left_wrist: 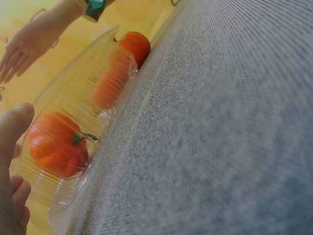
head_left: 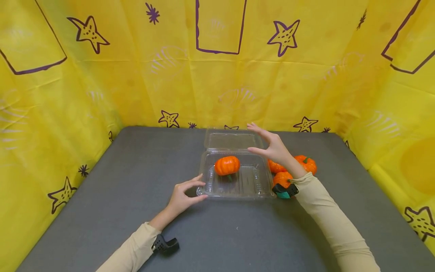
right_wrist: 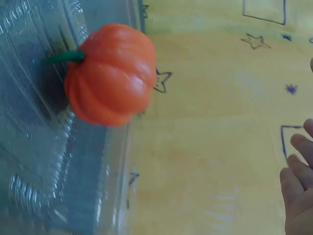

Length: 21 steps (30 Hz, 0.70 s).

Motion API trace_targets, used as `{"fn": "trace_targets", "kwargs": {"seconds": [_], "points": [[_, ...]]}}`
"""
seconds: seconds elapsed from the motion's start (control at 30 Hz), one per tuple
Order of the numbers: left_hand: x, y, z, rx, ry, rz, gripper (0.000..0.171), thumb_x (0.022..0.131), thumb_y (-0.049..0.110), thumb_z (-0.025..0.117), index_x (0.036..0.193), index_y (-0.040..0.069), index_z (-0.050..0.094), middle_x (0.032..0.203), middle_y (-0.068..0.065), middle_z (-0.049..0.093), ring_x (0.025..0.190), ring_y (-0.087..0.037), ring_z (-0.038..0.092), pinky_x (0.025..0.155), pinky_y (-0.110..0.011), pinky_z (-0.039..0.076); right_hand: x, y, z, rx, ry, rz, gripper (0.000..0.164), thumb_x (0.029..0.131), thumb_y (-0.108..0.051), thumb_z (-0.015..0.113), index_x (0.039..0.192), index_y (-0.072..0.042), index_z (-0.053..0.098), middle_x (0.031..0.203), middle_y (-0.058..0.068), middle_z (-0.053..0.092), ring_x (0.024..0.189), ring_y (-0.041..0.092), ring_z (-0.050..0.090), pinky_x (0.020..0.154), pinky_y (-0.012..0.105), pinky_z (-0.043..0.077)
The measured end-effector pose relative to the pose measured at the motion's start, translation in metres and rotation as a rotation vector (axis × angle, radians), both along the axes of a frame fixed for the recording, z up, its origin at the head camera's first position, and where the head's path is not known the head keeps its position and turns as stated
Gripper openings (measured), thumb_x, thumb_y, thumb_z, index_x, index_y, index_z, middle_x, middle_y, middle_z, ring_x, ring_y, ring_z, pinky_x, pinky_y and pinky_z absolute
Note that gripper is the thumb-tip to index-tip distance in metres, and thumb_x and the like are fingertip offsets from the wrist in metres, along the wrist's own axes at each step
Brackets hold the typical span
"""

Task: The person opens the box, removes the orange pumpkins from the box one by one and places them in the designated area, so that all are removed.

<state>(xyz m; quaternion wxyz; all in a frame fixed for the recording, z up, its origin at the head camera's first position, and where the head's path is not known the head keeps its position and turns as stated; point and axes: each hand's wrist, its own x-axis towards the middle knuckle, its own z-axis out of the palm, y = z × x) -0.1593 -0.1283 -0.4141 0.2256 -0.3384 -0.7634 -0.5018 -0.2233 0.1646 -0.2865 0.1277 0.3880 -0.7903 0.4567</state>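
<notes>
A small orange pumpkin (head_left: 227,165) with a green stem lies tipped on its side in the left half of a clear plastic clamshell box (head_left: 234,195). The box's lid (head_left: 234,141) is folded back flat behind it. My left hand (head_left: 183,194) is at the box's left front corner, thumb and fingers spread apart; whether it touches the rim I cannot tell. Over the right rear of the box, my right hand (head_left: 274,148) hovers with fingers extended and nothing in them. In the right wrist view the pumpkin (right_wrist: 115,76) appears beside that hand's fingers (right_wrist: 293,186).
Three more orange pumpkins stand close to the box's right side, one of them (head_left: 305,164) farthest right, partly behind my right forearm. A dark grey cloth (head_left: 153,158) covers the table. Yellow curtains (head_left: 210,94) with star drawings enclose the back and sides.
</notes>
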Motion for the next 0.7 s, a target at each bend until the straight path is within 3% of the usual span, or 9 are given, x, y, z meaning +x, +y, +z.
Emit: {"fn": "trace_targets", "kwargs": {"seconds": [0.17, 0.33, 0.57, 0.7], "points": [[0.000, 0.000, -0.001, 0.004, 0.006, -0.001, 0.035, 0.056, -0.005, 0.081, 0.087, -0.007, 0.065, 0.104, -0.028, 0.058, 0.098, -0.039, 0.055, 0.090, -0.029, 0.040, -0.008, -0.015, -0.010, 0.006, 0.020, 0.047, 0.056, 0.070, 0.009, 0.070, 0.121, 0.011, 0.047, 0.128, 0.026, 0.042, 0.125, 0.035, 0.030, 0.100, 0.043, 0.027], [0.000, 0.000, 0.001, 0.010, 0.013, -0.002, 0.035, 0.055, -0.006, 0.080, 0.087, -0.008, 0.064, 0.103, -0.030, 0.057, 0.096, -0.042, 0.055, 0.089, -0.031, 0.041, -0.012, -0.028, -0.021, 0.047, -0.045, 0.071, 0.057, 0.072, 0.005, 0.071, 0.123, 0.010, 0.045, 0.132, 0.023, 0.040, 0.123, 0.033, 0.034, 0.096, 0.049, 0.030], [0.001, 0.002, -0.002, 0.016, 0.030, -0.007, 0.036, 0.055, -0.005, 0.081, 0.087, -0.007, 0.065, 0.103, -0.029, 0.058, 0.095, -0.041, 0.056, 0.089, -0.029, 0.041, -0.019, -0.035, -0.037, -0.021, 0.012, 0.051, 0.052, 0.070, 0.007, 0.072, 0.117, 0.012, 0.051, 0.126, 0.026, 0.045, 0.112, 0.036, 0.045, 0.089, 0.049, 0.038], [-0.001, 0.001, -0.002, 0.024, 0.039, -0.009, 0.037, 0.054, -0.006, 0.081, 0.087, -0.006, 0.065, 0.104, -0.025, 0.059, 0.095, -0.041, 0.056, 0.089, -0.029, 0.041, -0.025, -0.037, -0.042, -0.024, -0.001, 0.076, 0.050, 0.070, 0.007, 0.071, 0.117, 0.011, 0.052, 0.126, 0.024, 0.045, 0.113, 0.035, 0.046, 0.091, 0.048, 0.037]]}}
